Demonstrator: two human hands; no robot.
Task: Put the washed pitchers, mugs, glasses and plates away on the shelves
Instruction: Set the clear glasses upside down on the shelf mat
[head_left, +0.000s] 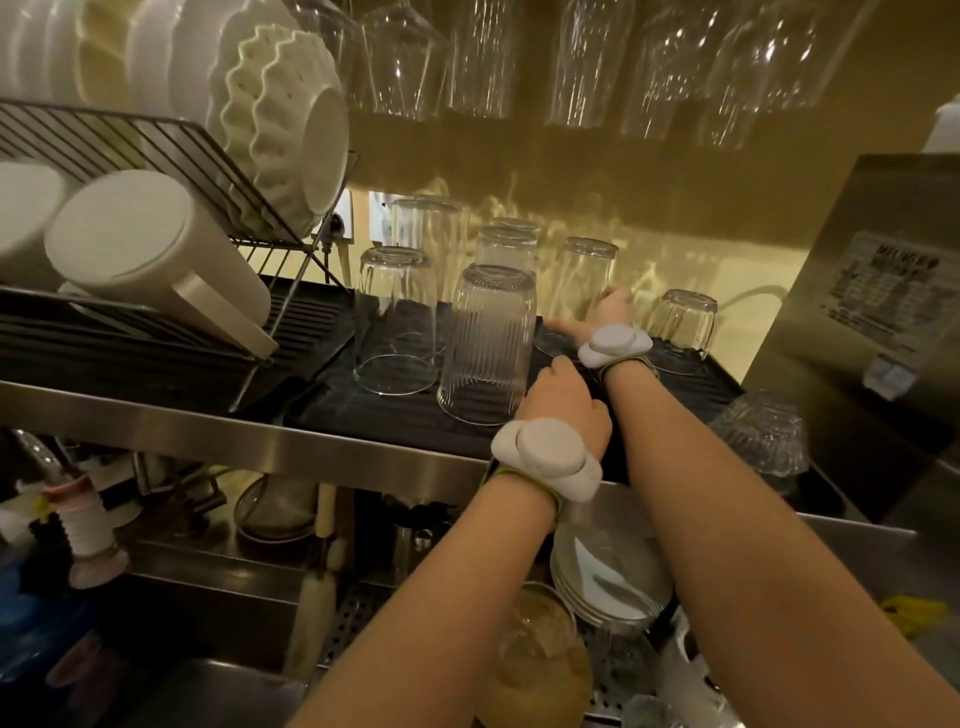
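Note:
Several clear glasses stand upside down on a black ribbed drying mat (691, 382) on the steel shelf. My left hand (563, 402) is curled against the lower right side of a large ribbed glass (488, 343) at the mat's front. My right hand (608, 312) reaches further back and wraps the base of a tall plain glass (584, 275), thumb pointing left. A wide tumbler (395, 317) stands to the left and a short glass (680, 325) to the right. White pitchers (150, 249) lie on a wire rack (130, 140), with fluted white plates (280, 124) above them.
More glasses (587, 62) hang overhead in a row. A steel machine (872, 291) closes off the right side. Below the shelf, a stack of white plates (608, 577), a cut-glass bowl (763, 436) and a drink-filled glass (540, 660) sit by the sink.

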